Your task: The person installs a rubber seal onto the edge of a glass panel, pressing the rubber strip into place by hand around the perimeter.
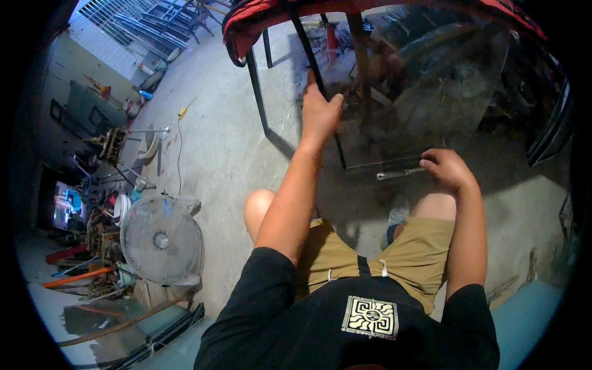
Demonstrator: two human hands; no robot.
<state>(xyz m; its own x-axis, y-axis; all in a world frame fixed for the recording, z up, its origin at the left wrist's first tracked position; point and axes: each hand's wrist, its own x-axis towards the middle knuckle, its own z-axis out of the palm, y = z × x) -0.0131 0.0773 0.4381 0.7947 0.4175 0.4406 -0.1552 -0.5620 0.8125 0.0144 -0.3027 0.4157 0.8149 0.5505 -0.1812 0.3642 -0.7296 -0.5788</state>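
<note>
A large dark-edged glass pane (431, 117) stands tilted in front of me, with blurred shapes showing in or through it. My left hand (322, 116) is at its left edge, the index finger stretched up along the black strip and the thumb over on the glass side. The other fingers are hidden. Low by the pane's bottom edge, my right hand (448, 168) is closed on a slim, pale tool (398, 175) that points left. Its exact kind is too small to tell.
Behind the pane stands a black-legged table (258, 92) with a red padded edge (237, 37). A fan (161, 240) stands at my left near piled tools and scrap. A cable (179, 148) runs across the concrete floor. Glass sheets (111, 333) lie at the lower left.
</note>
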